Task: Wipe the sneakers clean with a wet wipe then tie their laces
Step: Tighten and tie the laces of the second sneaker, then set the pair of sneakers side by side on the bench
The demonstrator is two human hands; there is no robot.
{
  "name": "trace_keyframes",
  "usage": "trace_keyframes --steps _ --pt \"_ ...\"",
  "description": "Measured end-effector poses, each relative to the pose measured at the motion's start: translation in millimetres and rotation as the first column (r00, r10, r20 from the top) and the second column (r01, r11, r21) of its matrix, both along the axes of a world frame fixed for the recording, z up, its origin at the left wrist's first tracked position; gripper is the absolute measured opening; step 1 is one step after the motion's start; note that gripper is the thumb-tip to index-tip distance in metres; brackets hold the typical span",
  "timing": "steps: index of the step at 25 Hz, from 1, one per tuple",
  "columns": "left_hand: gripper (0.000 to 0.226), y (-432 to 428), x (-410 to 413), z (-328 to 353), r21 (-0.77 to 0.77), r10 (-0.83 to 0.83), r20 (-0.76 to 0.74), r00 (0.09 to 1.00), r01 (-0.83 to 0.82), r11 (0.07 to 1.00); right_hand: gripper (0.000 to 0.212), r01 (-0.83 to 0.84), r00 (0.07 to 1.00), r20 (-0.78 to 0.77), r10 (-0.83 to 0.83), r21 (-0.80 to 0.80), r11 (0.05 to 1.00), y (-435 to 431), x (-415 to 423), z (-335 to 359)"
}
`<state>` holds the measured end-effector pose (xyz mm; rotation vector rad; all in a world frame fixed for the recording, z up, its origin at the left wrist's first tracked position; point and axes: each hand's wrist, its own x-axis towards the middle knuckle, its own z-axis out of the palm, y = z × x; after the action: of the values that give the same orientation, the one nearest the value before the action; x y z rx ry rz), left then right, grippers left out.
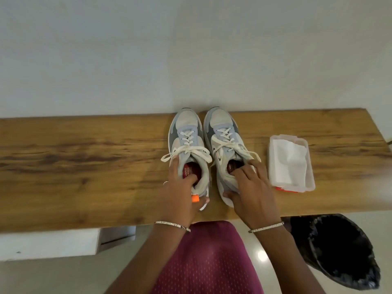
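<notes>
Two grey and white sneakers stand side by side on the wooden shelf (pixel 84 158), toes pointing to the wall. My left hand (pixel 180 192) grips the heel of the left sneaker (pixel 186 136), thumb inside the collar. My right hand (pixel 252 187) grips the heel of the right sneaker (pixel 222 132), fingers reaching into its opening. Both pairs of white laces lie loose and untied across the tongues. A clear plastic box of wet wipes (pixel 290 164) sits open to the right of the shoes, a white wipe showing on top.
A bin lined with a black bag (pixel 335 251) stands on the floor below the shelf's right end. The white wall (pixel 191 49) rises directly behind the shelf. A white block (pixel 53 242) sits under the shelf at left.
</notes>
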<state>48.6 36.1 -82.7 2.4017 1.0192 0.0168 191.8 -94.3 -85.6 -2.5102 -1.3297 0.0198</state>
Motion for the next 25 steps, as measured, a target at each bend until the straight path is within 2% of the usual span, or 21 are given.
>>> trace_keyframes --steps 3,5,7,10,12,15,18,22,25 --pt "0.043 2 13 13 -0.022 -0.042 -0.271 0.962 0.037 0.999 0.045 0.025 0.994 -0.101 -0.031 -0.06 0.998 13 -8 0" --pt "0.042 2 15 17 -0.033 -0.062 -0.332 0.941 0.054 0.998 0.045 0.02 0.988 -0.145 -0.048 -0.19 0.982 22 -12 6" --pt "0.042 0 11 23 -0.056 -0.051 -0.329 0.943 0.034 0.998 0.047 -0.015 0.974 -0.216 -0.066 -0.354 0.935 31 -11 21" --pt "0.068 -9 -1 33 -0.078 -0.01 -0.331 0.944 -0.017 0.997 0.047 -0.031 0.928 -0.338 -0.155 -0.484 0.874 39 -14 45" --pt "0.074 -17 -12 51 -0.132 0.01 -0.351 0.936 -0.06 0.989 0.052 -0.022 0.903 -0.379 -0.2 -0.507 0.862 35 -23 67" --pt "0.07 -27 -35 85 -0.197 0.035 -0.318 0.947 -0.102 0.975 0.055 -0.026 0.877 -0.419 -0.234 -0.529 0.848 17 -49 96" --pt "0.084 -40 -62 122 -0.275 0.06 -0.295 0.954 -0.145 0.95 0.054 -0.029 0.876 -0.417 -0.243 -0.548 0.836 -6 -76 124" --pt "0.072 -63 -90 166 -0.283 0.032 -0.305 0.952 -0.123 0.951 0.056 -0.066 0.893 -0.405 -0.195 -0.546 0.835 -34 -104 153" --pt "0.101 -83 -108 184 -0.34 0.127 -0.296 0.947 -0.229 0.912 0.054 -0.09 0.891 -0.42 -0.173 -0.538 0.838 -49 -117 169"
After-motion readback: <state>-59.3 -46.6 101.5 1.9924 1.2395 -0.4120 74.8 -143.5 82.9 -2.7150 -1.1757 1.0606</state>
